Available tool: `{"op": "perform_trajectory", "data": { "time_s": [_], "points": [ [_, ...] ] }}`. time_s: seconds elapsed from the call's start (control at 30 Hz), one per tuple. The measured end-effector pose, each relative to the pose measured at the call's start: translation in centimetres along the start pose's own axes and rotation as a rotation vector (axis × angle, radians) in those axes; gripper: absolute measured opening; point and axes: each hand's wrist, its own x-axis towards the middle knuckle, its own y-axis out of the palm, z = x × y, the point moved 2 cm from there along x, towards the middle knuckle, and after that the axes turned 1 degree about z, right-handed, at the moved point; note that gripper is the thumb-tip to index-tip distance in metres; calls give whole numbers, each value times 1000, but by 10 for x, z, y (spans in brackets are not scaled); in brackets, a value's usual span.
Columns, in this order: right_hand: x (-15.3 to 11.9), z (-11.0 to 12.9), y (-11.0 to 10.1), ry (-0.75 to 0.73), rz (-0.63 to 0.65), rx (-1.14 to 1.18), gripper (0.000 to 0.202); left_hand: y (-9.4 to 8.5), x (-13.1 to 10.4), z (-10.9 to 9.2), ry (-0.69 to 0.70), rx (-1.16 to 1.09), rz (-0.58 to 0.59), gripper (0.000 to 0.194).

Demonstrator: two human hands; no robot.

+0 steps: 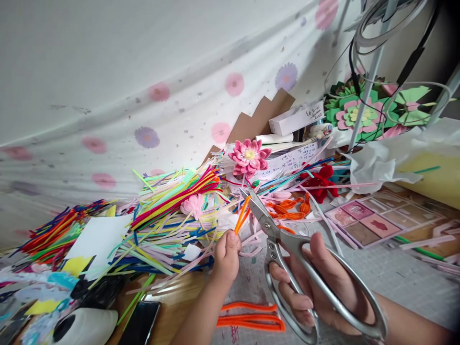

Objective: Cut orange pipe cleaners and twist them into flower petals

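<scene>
My left hand point(227, 252) is closed on a folded orange pipe cleaner point(243, 214), its bent end sticking up from the fingers. Fingers and thumb of my right hand point(305, 287) go through the handles of large metal scissors point(273, 230), which they grip. The blades are parted a little, close to the top of the orange pipe cleaner; whether they touch it I cannot tell. More folded orange pipe cleaners point(251, 322) lie on the grey mat point(406, 292) below my hands. Behind the scissors is a bunch of looped orange pieces point(293, 206).
Piles of coloured pipe cleaners point(168, 206) spread across the left and middle. A pink flower point(249, 157) stands behind the blades, a red flower point(321, 182) to its right. A makeup palette point(373, 218) lies right; a phone point(140, 323) and a white glue-gun-like object point(86, 326) lie front left.
</scene>
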Motion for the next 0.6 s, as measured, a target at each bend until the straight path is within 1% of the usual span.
{"op": "perform_trajectory", "data": {
  "time_s": [0.17,0.27,0.4,0.6],
  "points": [
    [0,0,4,35,60,70,75,-1,-2,6,3,-9,-26,42],
    [2,-5,-1,41,70,59,74,0,-1,7,5,-37,-36,42],
    [5,-13,-6,87,85,86,74,1,-1,4,11,-54,-26,42],
    [4,-14,-2,-9,79,69,71,-3,-3,4,12,2,-49,42]
  ]
}}
